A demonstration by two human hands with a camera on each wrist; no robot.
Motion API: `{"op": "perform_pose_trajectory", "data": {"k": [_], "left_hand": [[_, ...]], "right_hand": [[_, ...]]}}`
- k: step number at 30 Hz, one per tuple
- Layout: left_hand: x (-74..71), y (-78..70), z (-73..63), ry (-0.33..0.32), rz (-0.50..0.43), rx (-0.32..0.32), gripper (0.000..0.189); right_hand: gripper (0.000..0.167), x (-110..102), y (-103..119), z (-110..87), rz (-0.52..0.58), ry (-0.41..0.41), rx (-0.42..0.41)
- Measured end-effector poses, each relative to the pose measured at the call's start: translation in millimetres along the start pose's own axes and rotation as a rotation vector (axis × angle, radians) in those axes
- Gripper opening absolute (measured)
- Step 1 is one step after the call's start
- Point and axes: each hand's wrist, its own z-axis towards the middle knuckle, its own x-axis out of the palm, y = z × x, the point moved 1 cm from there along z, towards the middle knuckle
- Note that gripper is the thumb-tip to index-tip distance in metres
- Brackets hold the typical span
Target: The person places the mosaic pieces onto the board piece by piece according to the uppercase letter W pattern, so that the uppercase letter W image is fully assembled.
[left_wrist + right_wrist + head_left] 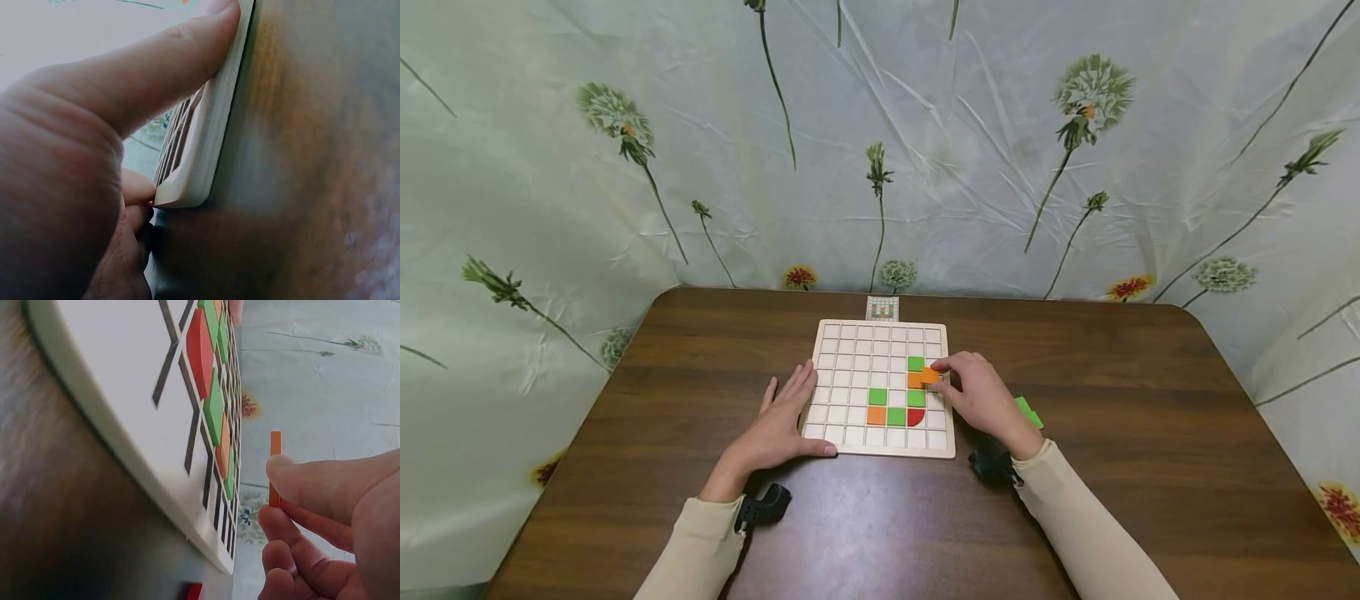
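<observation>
My right hand (979, 392) pinches a square orange tile (929, 376) between thumb and fingertips, above the right side of a white gridded board (842, 362). In the right wrist view the tile (275, 440) is seen edge-on, raised off the grid. Straight fingers of my left hand (780, 423) rest along the board's left edge, its thumb on the front rim. Several pieces sit in the cells: green tiles (877, 397), an orange one (876, 415) at lower middle, another orange one (914, 380) partly covered by the held tile, and a red rounded piece (915, 417).
Loose green tiles (1030, 412) lie on the brown table (1097, 375), partly hidden by my right hand. A red piece (194, 592) shows beside the board in the right wrist view. Behind the board is a small pattern card (882, 308), in front of a floral curtain (955, 167).
</observation>
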Motion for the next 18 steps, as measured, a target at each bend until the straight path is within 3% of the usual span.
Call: {"op": "perform_pose_trajectory", "data": {"k": [18], "left_hand": [[0.0,-0.1,-0.4,-0.012,-0.004,0.011,0.126]], "right_hand": [[0.025,15,20,16.4,-0.007,0.040,-0.038]]}}
